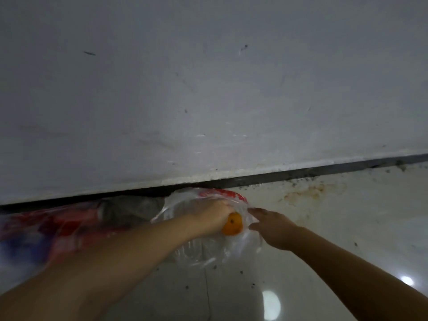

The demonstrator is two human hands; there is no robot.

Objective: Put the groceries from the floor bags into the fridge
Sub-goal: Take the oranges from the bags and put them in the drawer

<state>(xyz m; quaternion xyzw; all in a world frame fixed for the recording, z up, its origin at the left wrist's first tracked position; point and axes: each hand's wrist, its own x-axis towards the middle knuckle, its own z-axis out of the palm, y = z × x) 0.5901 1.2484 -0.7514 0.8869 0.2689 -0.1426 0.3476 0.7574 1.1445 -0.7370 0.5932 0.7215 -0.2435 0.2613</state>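
A clear plastic bag (199, 249) with red print lies on the floor against the wall. My left hand (212, 215) reaches into its mouth and grips an orange (232, 224), fingers curled over the fruit's top. My right hand (272, 228) is just to the right of the orange, pinching the bag's thin plastic edge and holding the mouth apart. The rest of the bag's contents are hidden behind plastic folds and my left wrist. No fridge is in view.
A second bag (46, 228), red and blue, blurred, lies to the left along the wall. A scuffed white wall (208, 89) fills the upper view, with a dark gap at its base. Glossy pale floor tiles (347, 228) with stains spread right and toward me.
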